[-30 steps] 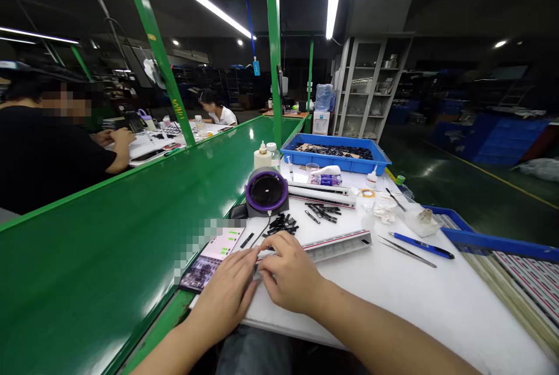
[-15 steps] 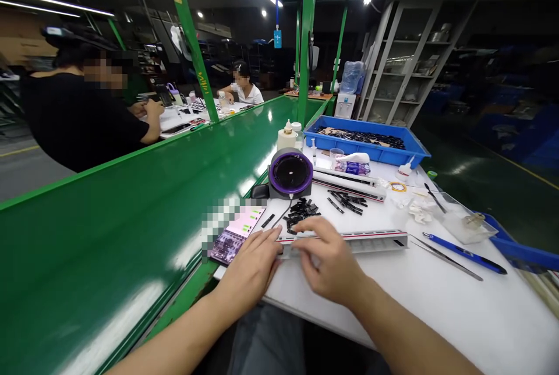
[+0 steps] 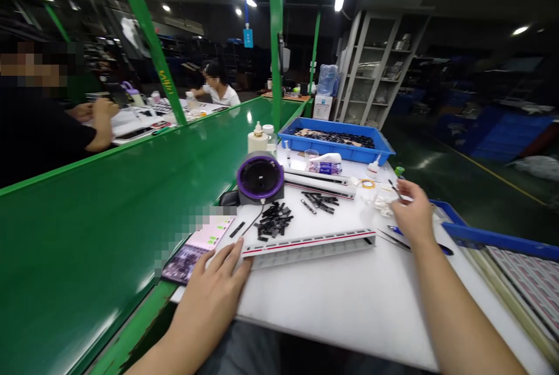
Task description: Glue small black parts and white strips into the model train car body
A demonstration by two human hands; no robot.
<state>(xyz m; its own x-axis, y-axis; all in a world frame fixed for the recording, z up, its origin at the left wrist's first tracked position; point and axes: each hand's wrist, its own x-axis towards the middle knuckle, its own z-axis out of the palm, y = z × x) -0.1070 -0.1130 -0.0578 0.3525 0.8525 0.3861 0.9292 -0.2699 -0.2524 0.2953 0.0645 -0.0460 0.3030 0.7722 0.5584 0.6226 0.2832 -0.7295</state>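
My left hand [image 3: 220, 276] lies with fingers spread on the white table, its fingertips at the left end of a long white strip [image 3: 310, 243] with a red line. My right hand [image 3: 413, 209] is raised at the right side of the table, its fingers closed round a thin dark tool [image 3: 393, 187]. Beneath that hand lie a blue pen [image 3: 445, 250] and metal tweezers [image 3: 391, 237], both partly hidden. Small black pieces [image 3: 274, 220] form a pile behind the strip, with more black pieces [image 3: 322, 202] to the right.
A round black device with a purple ring [image 3: 261, 177] stands behind the pile. Further back are a blue tray [image 3: 336, 145] of black parts and bottles [image 3: 257, 141]. A phone [image 3: 192, 255] lies at the left edge beside a green barrier [image 3: 131, 212]. Other people sit beyond it.
My right hand has left the strip, moved right and closed on the thin dark tool. My left hand remains by the strip's left end. The view has turned right.
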